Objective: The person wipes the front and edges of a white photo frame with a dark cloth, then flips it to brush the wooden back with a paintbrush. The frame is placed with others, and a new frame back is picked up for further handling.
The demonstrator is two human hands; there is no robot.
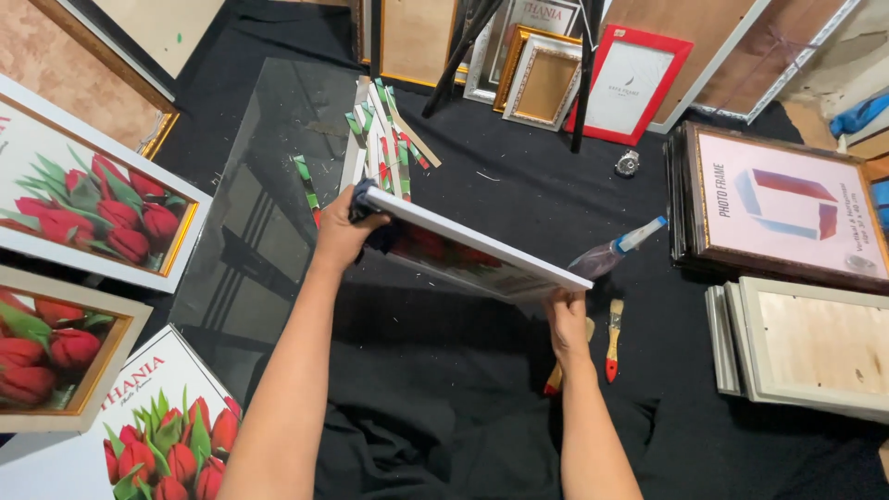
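Head view: left hand has its fingers curled over the upper-left corner of a white-edged rectangular picture frame with a red tulip print, pinching a dark blue cloth against that corner. Right hand grips the frame's lower-right corner from below, fingers wrapped under the edge, thumb side up; how tightly they press I cannot tell. The frame hangs tilted between the two hands, clear of the black cloth-covered floor, its face turned partly downward.

To handle it well, I judge that both grips should stay at opposite corners so the frame does not twist, with the cloth kept flat under the fingers rather than bunched.

Just beyond the right hand lie a clear spray bottle with a blue nozzle and a small wooden-handled brush with a red tip. A bare sheet of glass lies to the left, green-and-white corner strips at its far edge.
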